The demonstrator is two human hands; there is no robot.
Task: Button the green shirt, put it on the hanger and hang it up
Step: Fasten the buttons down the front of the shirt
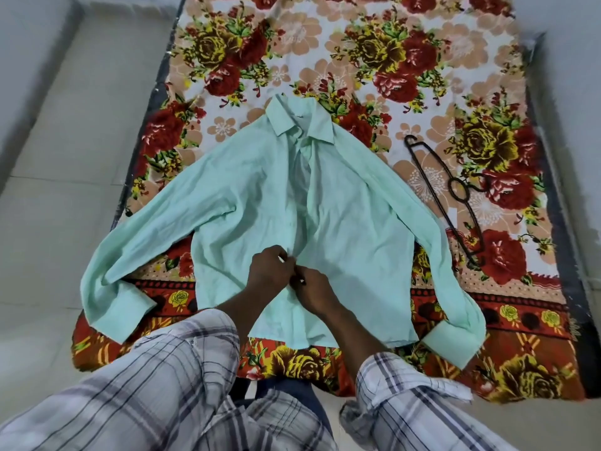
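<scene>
Pinching green shirt [341, 219] placket: left hand [268, 266], right hand [313, 289].

Pale mint-green shirt [341, 203], plain. Blanket [390, 76] w/ red, yellow & peach flowers on white, red-orange border at near edge. Dark hanger [432, 183]. Grey-white plaid sleeves [169, 369].

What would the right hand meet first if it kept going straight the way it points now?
The right hand points up and left, so it would meet the left hand almost at once; both pinch the green shirt at its front opening.
</scene>
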